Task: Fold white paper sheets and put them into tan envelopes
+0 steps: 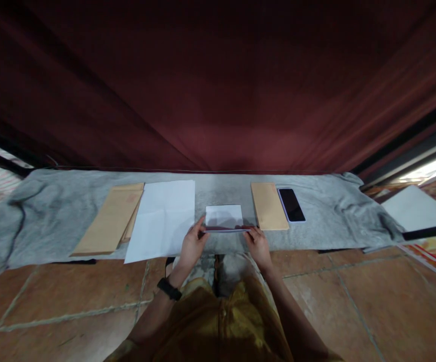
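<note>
A white sheet of paper (223, 216), seemingly folded, lies in front of me with its near edge slightly raised. My left hand (193, 243) pinches its left end near that edge, thumb and fingers closed. At the opposite end my right hand (257, 243) grips the same edge in a similar pinch. Left of my left hand rests a stack of larger white paper (165, 216) with faint creases. A brown envelope (273, 206) lies flat just beyond my right hand.
More brown envelopes (112, 216) overlap at the left. A phone (292, 205) with a dark screen lies right of the single envelope. Grey cloth (334, 211) covers the narrow table. Behind it hangs a dark red curtain (218, 100); tiled floor (323, 291) shows below.
</note>
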